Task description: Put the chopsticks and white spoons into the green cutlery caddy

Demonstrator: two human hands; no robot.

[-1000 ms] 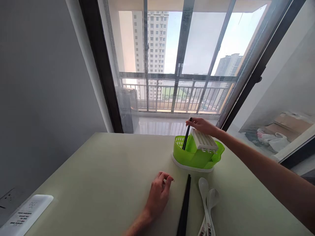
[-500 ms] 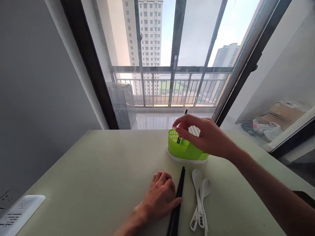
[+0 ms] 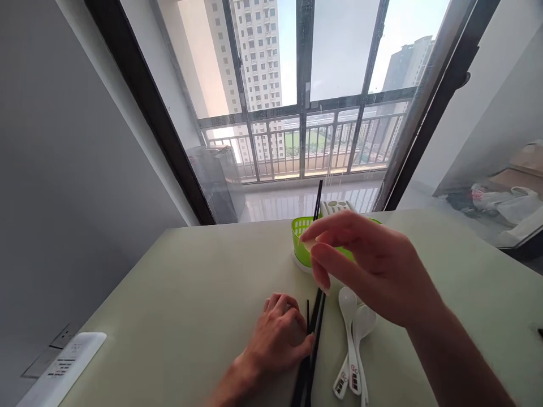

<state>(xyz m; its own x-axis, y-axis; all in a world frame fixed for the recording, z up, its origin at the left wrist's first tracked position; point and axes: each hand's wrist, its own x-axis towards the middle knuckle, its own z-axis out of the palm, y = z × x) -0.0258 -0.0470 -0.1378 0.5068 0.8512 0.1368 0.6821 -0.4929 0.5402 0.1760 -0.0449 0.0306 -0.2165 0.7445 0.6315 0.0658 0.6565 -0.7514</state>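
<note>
My left hand (image 3: 282,333) rests on the table with its fingers curled and its thumb across a bundle of black chopsticks (image 3: 302,376). The chopsticks' far tips are spread apart. My right hand (image 3: 365,257) is raised above them, fingers bent and apart from the thumb, holding nothing I can see. Behind it stands a green slotted utensil holder (image 3: 300,257) on a white base, partly hidden. Black chopsticks (image 3: 318,198) stand upright in the holder's left part. To the right of the bundle lie white spoons (image 3: 348,308), their handles crossing.
At the left table edge lies a white device with dark slots (image 3: 80,353), near a wall socket (image 3: 63,334). The pale table (image 3: 203,271) reaches a glazed window and balcony. White plastic bags (image 3: 515,203) lie beyond the glass on the right.
My right hand has drawn back from above the holder towards me. The chopsticks under my left thumb have fanned out. The view has shifted slightly.
</note>
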